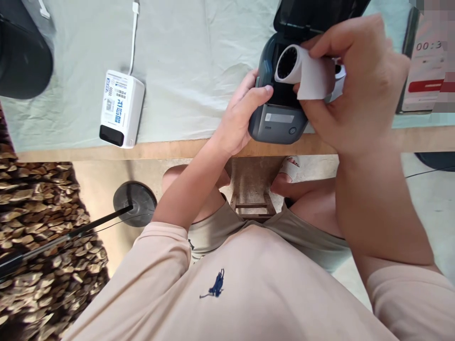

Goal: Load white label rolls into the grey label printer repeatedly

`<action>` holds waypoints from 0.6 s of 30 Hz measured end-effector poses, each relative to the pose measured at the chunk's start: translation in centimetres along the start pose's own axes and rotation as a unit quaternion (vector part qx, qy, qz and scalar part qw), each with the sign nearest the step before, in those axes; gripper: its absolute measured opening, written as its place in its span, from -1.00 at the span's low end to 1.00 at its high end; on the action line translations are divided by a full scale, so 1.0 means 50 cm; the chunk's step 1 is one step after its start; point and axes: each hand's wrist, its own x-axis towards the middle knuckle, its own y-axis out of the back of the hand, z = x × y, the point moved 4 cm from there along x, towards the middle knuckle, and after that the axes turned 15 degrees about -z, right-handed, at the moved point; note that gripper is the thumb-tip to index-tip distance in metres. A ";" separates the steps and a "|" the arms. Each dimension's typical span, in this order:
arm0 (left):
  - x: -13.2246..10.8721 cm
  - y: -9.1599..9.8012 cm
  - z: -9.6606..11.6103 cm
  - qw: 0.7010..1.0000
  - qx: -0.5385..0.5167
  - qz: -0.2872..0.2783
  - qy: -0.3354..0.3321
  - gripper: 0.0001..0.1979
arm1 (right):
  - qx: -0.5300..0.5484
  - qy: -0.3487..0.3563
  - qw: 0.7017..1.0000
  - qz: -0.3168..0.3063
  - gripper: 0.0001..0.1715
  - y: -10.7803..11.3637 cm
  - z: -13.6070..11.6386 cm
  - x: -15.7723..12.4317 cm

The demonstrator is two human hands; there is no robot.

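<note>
A dark grey label printer [280, 124] rests near the table's front edge, its black lid [305, 16] raised at the back. My left hand [245, 111] is closed around the printer's left side, thumb on the rim of the open compartment. A white paper roll [304, 71] with a black core is tilted over the compartment. My right hand [359, 85] pinches the roll's loose paper on the right side. Part of the compartment lies hidden behind the roll and my right hand.
A white power bank [122, 109] with a cable [133, 42] lies on the table cloth [185, 61] at left. A dark object [24, 52] is at far left, a phone [423, 71] at right. Below are a round stand base [135, 203] and stacked firewood [42, 227].
</note>
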 end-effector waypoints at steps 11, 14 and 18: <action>0.001 -0.001 0.007 1.000 -0.006 -0.019 -0.015 -0.76 | 0.008 0.054 0.996 0.067 -0.75 -0.012 0.007 0.007; 0.002 -0.003 0.015 0.999 0.010 -0.038 -0.032 -0.83 | 0.013 0.101 0.991 0.086 -0.74 -0.020 -0.002 0.000; 0.003 -0.008 0.020 0.994 0.072 -0.056 -0.056 -0.83 | 0.026 0.129 0.984 0.121 -0.68 -0.018 -0.006 -0.006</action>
